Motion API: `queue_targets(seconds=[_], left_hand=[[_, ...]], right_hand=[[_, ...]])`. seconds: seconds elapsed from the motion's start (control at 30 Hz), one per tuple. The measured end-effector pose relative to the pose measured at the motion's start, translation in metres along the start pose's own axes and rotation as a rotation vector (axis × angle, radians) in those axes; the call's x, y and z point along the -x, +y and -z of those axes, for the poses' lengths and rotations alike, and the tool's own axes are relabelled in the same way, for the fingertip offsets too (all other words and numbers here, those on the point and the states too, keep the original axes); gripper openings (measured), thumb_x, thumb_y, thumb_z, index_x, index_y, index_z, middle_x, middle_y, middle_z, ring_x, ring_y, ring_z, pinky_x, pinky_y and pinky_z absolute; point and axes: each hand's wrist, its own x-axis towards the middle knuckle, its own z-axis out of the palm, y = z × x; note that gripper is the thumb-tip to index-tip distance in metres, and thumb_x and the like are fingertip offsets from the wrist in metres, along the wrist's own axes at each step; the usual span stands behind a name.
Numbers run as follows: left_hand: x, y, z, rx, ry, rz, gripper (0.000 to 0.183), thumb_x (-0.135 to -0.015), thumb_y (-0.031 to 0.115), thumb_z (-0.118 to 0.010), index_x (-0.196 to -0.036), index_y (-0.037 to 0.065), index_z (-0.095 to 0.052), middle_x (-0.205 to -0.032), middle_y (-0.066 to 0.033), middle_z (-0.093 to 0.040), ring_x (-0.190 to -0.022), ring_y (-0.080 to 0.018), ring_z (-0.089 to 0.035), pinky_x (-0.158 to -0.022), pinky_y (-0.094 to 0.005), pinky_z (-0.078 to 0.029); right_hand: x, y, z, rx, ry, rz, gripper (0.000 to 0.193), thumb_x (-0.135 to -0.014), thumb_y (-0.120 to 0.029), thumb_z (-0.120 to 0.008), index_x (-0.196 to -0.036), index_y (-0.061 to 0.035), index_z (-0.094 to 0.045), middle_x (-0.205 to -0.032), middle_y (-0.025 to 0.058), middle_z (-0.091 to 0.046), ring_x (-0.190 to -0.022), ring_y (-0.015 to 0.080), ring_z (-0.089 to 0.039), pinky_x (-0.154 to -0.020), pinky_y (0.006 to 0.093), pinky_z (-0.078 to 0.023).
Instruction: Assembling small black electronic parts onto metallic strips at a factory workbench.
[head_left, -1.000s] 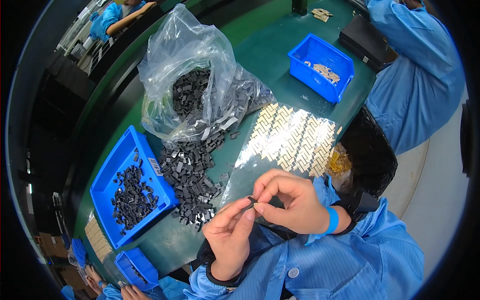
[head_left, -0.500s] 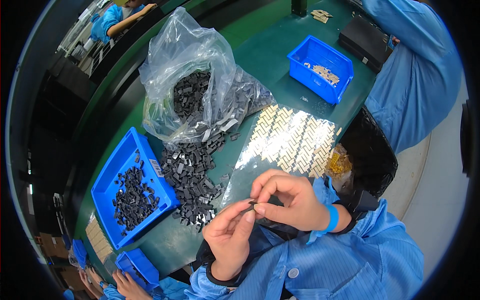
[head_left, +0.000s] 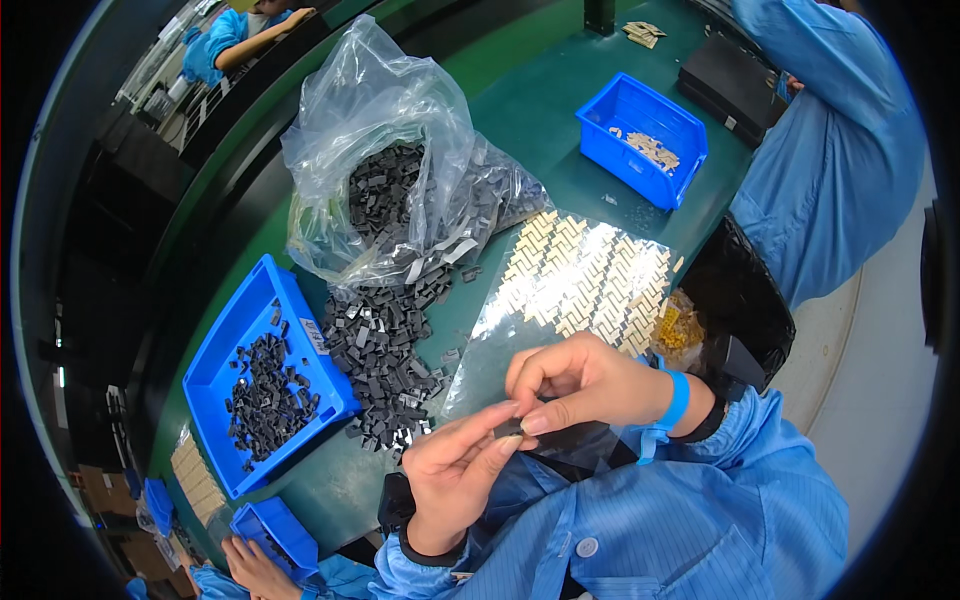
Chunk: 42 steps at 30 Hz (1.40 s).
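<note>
A small black plastic piece (head_left: 509, 427) sits between the fingertips of both hands. My left hand (head_left: 446, 485) pinches it between thumb and forefinger from the left. From the right, my right hand (head_left: 600, 385) closes thumb and forefinger at the same piece, which the fingers partly cover. Just beyond the hands lies a clear sheet (head_left: 475, 370) carrying rows of small cream-coloured angled pieces (head_left: 590, 270). To their left spreads a loose heap of black plastic pieces (head_left: 380, 350).
A clear plastic bag (head_left: 375, 85) of black pieces stands behind the heap. At left is a blue tray (head_left: 212, 380) with smaller black parts. Cream pieces lie in a blue bin (head_left: 625, 95) at far right. A co-worker's hand (head_left: 262, 570) is beside a small blue bin (head_left: 290, 530).
My right hand has shifted slightly right and its wrist has risen. The fingertips have moved a little downward, and more of the black piece shows between them.
</note>
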Motion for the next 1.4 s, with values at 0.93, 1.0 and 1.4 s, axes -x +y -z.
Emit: queue_targets(seconds=[0.93,1.0,1.4], left_hand=[[0.003,-0.015,-0.011,1.122,0.179,0.394,0.023,-0.089,0.004,-0.049,-0.11,0.002,-0.057,-0.089,-0.0152,-0.064,-0.08,-0.0236,-0.063,-0.071,-0.0317,-0.053],[0.006,-0.015,-0.011,1.301,0.204,0.487,0.023,-0.089,0.004,-0.048,-0.109,0.003,-0.058,-0.089,-0.0148,-0.063,-0.077,-0.0234,-0.063,-0.069,-0.0323,-0.053],[0.019,0.056,0.096,-0.777,1.074,-0.303,0.025,-0.084,0.005,-0.057,-0.107,-0.004,-0.056,-0.069,-0.0049,-0.058,-0.058,-0.0072,-0.053,-0.055,-0.0179,-0.044]], right_hand=[[-0.016,0.001,0.003,0.789,-0.007,0.405,0.015,-0.085,-0.016,-0.058,-0.083,-0.0025,-0.052,-0.075,0.0059,-0.054,-0.066,0.0171,-0.053,-0.062,0.0282,-0.044],[-0.022,0.011,0.01,1.109,-0.04,0.788,0.017,-0.08,-0.02,-0.061,-0.081,-0.0044,-0.053,-0.073,0.0081,-0.049,-0.067,0.0275,-0.051,-0.063,0.0343,-0.044],[-0.018,-0.045,0.055,1.452,0.199,0.532,0.011,-0.075,-0.009,-0.063,-0.079,-0.0018,-0.055,-0.075,0.0106,-0.053,-0.068,0.0284,-0.055,-0.058,0.0361,-0.045]])
